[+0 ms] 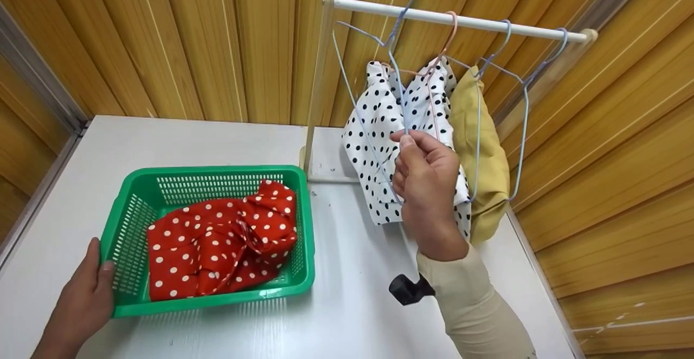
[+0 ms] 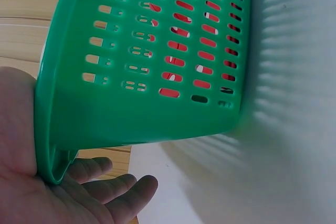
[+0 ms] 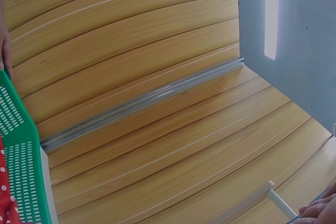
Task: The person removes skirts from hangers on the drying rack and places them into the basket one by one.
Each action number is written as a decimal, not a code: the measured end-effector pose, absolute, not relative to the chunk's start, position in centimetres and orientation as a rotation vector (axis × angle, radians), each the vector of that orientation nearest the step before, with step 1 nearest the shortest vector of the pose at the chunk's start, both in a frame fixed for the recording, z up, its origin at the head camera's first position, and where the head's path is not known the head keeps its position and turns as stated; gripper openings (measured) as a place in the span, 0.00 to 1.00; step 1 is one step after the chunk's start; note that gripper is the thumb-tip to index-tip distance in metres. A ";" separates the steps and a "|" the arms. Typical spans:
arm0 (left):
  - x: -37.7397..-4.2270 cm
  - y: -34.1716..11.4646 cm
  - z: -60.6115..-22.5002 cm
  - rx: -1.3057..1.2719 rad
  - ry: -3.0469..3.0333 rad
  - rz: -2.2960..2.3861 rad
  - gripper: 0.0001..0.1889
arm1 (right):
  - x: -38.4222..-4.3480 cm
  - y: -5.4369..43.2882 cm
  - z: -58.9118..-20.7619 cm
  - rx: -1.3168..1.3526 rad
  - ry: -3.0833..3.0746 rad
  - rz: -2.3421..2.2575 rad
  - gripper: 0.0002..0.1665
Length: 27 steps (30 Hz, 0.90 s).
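Left on the white tabletop (image 1: 352,321): green plastic basket (image 1: 307,229), with red polka-dot cloth (image 1: 217,239) bunched inside. Left hand (image 1: 87,294) at the basket's left rim, thumb over the edge, fingers loosely past the outside.

Farther right, before the clothes rack (image 1: 480,23): blue wire hanger (image 1: 394,63), apparently bare, side wire pinched between thumb and index finger of right hand (image 1: 428,180), other fingers curled. Hook cut off by the upper edge of the head view; cannot tell if clear of the rod. Behind: white polka-dot cloth (image 1: 382,131); to its right, mustard cloth (image 1: 490,158).

Handling, by judgement: hanger light, thin, springy, apt to twist; firmest hold near the neck. Red cloth soft, floppy, probably light; best lifted by two top corners.
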<state>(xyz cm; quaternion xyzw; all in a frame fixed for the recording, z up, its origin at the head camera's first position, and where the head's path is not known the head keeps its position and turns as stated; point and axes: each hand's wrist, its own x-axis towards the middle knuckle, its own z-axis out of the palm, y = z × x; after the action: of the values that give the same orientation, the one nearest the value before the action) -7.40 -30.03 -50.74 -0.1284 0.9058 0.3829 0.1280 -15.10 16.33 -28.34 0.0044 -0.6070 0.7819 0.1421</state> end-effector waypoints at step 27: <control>-7.1 -29.7 -50.4 -0.444 2.608 1.134 0.39 | -17.6 15.7 -31.0 -0.099 -1.888 2.224 0.13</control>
<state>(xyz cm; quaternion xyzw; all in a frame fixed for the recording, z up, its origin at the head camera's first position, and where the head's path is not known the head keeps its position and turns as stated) -7.12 -29.73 -50.43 -0.1528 0.8983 0.3907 0.1310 -17.57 15.72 -30.98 -0.0338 -0.6428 0.7572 0.1112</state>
